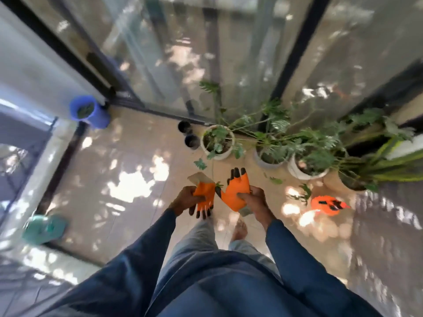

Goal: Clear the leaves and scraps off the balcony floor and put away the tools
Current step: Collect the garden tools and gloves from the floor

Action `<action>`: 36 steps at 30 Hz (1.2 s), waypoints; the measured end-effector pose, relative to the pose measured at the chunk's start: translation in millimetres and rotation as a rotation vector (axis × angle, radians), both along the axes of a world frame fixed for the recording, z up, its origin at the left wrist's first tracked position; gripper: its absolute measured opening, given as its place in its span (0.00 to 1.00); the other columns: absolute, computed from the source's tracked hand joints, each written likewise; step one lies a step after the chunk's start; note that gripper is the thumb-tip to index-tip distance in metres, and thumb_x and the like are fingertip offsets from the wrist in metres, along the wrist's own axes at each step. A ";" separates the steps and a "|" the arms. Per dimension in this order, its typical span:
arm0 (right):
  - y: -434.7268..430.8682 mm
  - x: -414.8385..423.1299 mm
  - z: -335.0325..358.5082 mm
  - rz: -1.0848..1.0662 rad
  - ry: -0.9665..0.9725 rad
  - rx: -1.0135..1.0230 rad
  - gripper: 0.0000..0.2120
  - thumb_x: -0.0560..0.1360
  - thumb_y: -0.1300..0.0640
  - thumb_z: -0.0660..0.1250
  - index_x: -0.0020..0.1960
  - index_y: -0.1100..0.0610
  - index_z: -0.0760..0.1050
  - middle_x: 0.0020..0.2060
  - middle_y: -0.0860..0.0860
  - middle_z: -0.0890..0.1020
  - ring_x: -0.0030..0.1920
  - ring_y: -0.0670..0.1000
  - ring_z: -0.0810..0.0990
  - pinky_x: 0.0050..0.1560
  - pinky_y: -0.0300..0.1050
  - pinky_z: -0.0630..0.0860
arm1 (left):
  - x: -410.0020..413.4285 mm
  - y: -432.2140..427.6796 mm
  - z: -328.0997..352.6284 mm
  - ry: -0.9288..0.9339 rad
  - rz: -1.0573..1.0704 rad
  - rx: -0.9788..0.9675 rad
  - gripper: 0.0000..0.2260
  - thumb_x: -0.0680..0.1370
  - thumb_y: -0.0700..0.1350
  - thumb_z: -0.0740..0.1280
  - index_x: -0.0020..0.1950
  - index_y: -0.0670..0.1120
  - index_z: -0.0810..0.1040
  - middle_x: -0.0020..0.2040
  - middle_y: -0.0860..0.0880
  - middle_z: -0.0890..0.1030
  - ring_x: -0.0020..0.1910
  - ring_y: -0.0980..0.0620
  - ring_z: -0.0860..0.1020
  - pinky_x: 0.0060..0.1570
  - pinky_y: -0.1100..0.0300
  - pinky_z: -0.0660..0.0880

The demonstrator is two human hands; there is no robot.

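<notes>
The balcony floor [119, 156] holds potted plants [218, 137] far right, with loose leaves [305, 195] and an orange-and-black item [328, 205] lying right of the person. The left hand [185, 200] grips one orange clawed glove [204, 197]; the right hand [254, 200] grips a second glove [237, 188].

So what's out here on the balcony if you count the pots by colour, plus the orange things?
Orange gloves, black-tipped: 2
Orange bundle on the floor: 1
Blue pot: 1
Small black pots: 2
White pots: 3
Dark pot, half hidden by leaves: 1
Total: 10
</notes>
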State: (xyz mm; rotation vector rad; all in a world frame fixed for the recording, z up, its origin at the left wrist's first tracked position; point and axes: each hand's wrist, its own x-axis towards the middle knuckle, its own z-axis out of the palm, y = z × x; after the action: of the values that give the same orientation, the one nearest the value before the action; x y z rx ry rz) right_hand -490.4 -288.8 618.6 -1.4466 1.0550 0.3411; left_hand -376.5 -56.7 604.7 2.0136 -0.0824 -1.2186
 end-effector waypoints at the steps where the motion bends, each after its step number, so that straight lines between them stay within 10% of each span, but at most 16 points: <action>1: 12.1 14.0 1.8 0.053 -0.012 -0.002 0.09 0.72 0.63 0.74 0.46 0.51 0.79 0.45 0.52 0.84 0.48 0.53 0.81 0.53 0.51 0.78 | -1.8 17.5 4.6 0.014 0.078 -0.028 0.12 0.79 0.48 0.72 0.54 0.39 0.82 0.42 0.44 0.85 0.32 0.51 0.82 0.30 0.63 0.74; 12: 159.2 157.5 -9.0 0.586 -0.028 0.021 0.30 0.63 0.51 0.81 0.62 0.59 0.79 0.53 0.53 0.85 0.54 0.55 0.84 0.59 0.54 0.81 | 33.6 191.1 -41.1 -0.078 0.496 -0.140 0.24 0.75 0.67 0.66 0.57 0.49 0.82 0.56 0.46 0.84 0.54 0.42 0.83 0.57 0.37 0.79; 17: 254.0 226.9 12.7 0.802 -0.005 0.001 0.17 0.68 0.61 0.80 0.54 0.59 0.80 0.47 0.53 0.85 0.47 0.53 0.82 0.52 0.50 0.81 | 59.7 265.4 6.2 -0.171 0.619 -0.165 0.20 0.79 0.59 0.67 0.55 0.43 0.84 0.51 0.43 0.86 0.51 0.41 0.85 0.53 0.44 0.82; 21: 330.4 275.3 11.9 0.906 0.034 -0.029 0.14 0.65 0.60 0.82 0.45 0.59 0.79 0.41 0.53 0.80 0.41 0.52 0.78 0.42 0.48 0.75 | 71.5 331.7 -0.9 -0.246 0.705 -0.009 0.13 0.79 0.60 0.69 0.59 0.57 0.85 0.58 0.58 0.85 0.59 0.59 0.81 0.62 0.58 0.77; 26: 407.2 320.8 4.2 0.999 0.024 -0.021 0.26 0.59 0.56 0.82 0.54 0.62 0.83 0.47 0.53 0.84 0.48 0.55 0.83 0.44 0.47 0.78 | 76.9 393.1 20.5 -0.396 0.882 0.116 0.07 0.79 0.49 0.71 0.54 0.57 0.87 0.44 0.56 0.87 0.42 0.56 0.85 0.45 0.63 0.78; 36: 552.8 388.1 -12.9 1.240 -0.006 0.020 0.20 0.58 0.56 0.78 0.50 0.56 0.85 0.50 0.50 0.87 0.48 0.54 0.86 0.53 0.54 0.83 | 110.5 489.3 30.8 -0.328 0.933 0.415 0.18 0.73 0.63 0.67 0.37 0.49 0.82 0.33 0.55 0.85 0.26 0.61 0.79 0.37 0.59 0.77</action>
State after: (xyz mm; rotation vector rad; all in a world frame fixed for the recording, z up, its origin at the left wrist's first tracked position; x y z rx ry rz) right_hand -102.3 264.0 605.7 -1.9325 0.0120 1.2008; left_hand -266.0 432.6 635.5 2.1536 0.9130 -0.3159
